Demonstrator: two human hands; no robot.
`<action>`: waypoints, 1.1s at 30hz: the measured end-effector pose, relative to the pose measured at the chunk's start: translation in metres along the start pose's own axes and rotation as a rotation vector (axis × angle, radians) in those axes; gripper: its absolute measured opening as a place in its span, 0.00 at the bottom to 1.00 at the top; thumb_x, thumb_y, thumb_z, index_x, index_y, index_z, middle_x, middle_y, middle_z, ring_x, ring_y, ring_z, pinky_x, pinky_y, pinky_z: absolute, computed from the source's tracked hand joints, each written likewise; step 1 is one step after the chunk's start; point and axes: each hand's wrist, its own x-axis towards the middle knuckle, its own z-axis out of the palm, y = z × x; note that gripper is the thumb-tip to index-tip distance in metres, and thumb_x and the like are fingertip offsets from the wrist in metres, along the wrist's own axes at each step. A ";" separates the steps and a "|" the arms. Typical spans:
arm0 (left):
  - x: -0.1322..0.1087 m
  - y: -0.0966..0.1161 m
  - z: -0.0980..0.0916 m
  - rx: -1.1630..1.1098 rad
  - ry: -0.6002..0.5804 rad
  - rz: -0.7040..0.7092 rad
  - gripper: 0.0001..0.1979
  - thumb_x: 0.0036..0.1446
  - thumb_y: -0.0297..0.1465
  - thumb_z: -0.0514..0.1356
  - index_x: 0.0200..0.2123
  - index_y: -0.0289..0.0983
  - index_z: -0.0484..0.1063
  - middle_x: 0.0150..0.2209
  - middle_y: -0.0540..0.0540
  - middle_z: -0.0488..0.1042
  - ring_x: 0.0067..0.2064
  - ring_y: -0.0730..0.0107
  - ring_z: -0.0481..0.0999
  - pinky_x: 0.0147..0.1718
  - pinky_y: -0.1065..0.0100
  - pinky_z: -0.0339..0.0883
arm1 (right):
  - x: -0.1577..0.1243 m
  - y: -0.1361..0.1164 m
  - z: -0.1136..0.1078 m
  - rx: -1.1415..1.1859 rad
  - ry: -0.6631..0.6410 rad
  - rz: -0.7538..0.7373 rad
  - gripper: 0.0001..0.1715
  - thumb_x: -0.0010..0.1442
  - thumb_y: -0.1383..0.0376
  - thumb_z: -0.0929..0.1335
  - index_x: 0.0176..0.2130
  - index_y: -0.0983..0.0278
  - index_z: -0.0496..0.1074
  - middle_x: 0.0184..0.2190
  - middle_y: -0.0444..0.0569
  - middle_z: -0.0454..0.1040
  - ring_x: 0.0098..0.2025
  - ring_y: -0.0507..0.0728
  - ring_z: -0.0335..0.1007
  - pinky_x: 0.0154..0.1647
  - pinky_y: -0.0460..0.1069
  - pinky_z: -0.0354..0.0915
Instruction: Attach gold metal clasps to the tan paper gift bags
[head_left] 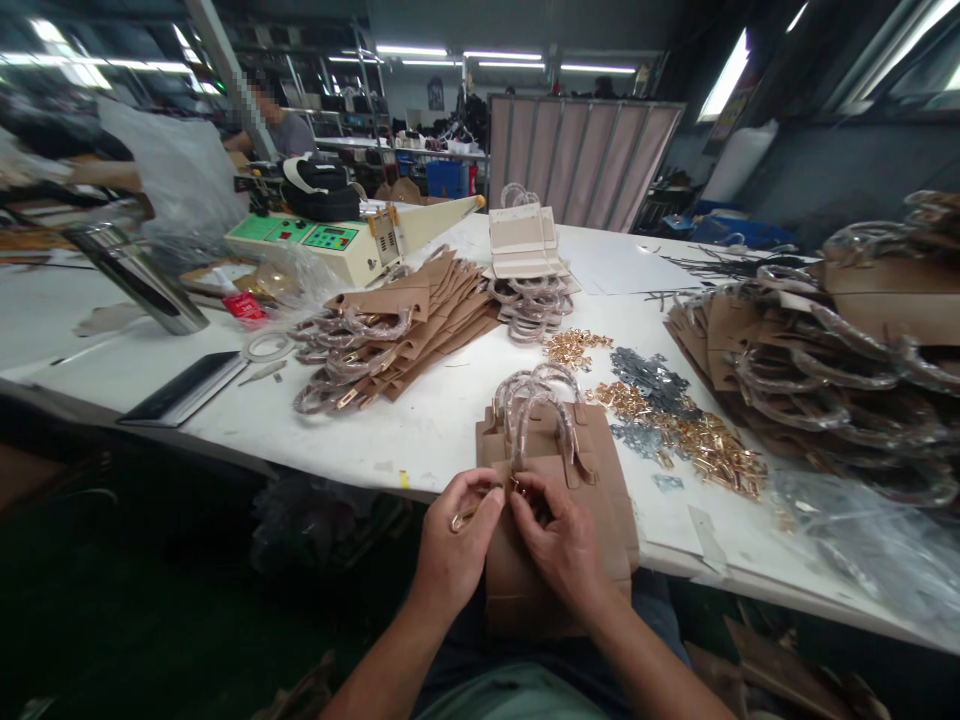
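Note:
Brown bag panels [555,590] with plastic-wrapped handles [541,410] lie over the table's front edge before me. My left hand [466,530] is closed at the left side of the top panel, a small gold metal piece [463,520] showing between its curled fingers. Beside it, my right hand [559,530] pinches a small gold piece [516,484] near the foot of the handles. The fingertips of the two hands are close together. Gold metal fittings [720,455] and grey metal plates [649,375] are heaped to the right of the panels.
Stacks of brown panels with wrapped handles lie at left [405,330] and right [825,350]. A beige machine [322,245], a steel flask [142,280], a dark notebook [184,388] and a tape roll [268,346] are farther left. A person [289,130] is in the background.

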 end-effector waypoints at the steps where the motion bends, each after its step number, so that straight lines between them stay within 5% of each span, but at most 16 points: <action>1: 0.001 -0.002 0.002 -0.027 0.031 -0.002 0.16 0.56 0.40 0.66 0.45 0.38 0.77 0.42 0.44 0.82 0.45 0.60 0.81 0.47 0.64 0.74 | 0.001 -0.001 0.000 0.009 -0.015 0.016 0.10 0.65 0.62 0.68 0.46 0.60 0.77 0.35 0.46 0.80 0.32 0.56 0.75 0.35 0.48 0.70; 5: 0.008 -0.009 0.009 -0.105 0.091 -0.030 0.23 0.53 0.37 0.68 0.52 0.38 0.74 0.45 0.43 0.82 0.46 0.60 0.82 0.46 0.64 0.74 | 0.009 -0.006 -0.004 0.049 -0.096 0.049 0.08 0.64 0.62 0.68 0.43 0.60 0.75 0.31 0.44 0.77 0.29 0.54 0.72 0.31 0.47 0.65; 15: 0.012 -0.005 0.016 -0.050 0.114 -0.064 0.15 0.52 0.36 0.67 0.43 0.37 0.82 0.40 0.44 0.84 0.40 0.61 0.83 0.41 0.66 0.75 | 0.021 -0.016 -0.020 0.037 -0.277 0.071 0.05 0.65 0.65 0.66 0.38 0.59 0.74 0.28 0.41 0.74 0.29 0.54 0.71 0.32 0.47 0.61; 25: 0.022 -0.022 0.019 -0.046 0.143 -0.079 0.14 0.52 0.38 0.69 0.39 0.35 0.82 0.34 0.45 0.83 0.35 0.65 0.80 0.36 0.69 0.72 | 0.017 -0.013 -0.026 0.045 -0.317 0.111 0.06 0.65 0.66 0.67 0.37 0.59 0.75 0.29 0.41 0.75 0.31 0.55 0.70 0.34 0.47 0.61; 33: 0.012 0.002 0.020 0.127 0.076 0.004 0.10 0.57 0.37 0.64 0.37 0.38 0.82 0.34 0.48 0.83 0.37 0.65 0.80 0.40 0.67 0.73 | 0.024 -0.021 -0.036 0.161 -0.337 0.197 0.06 0.63 0.68 0.68 0.37 0.59 0.76 0.30 0.40 0.76 0.33 0.54 0.71 0.37 0.47 0.63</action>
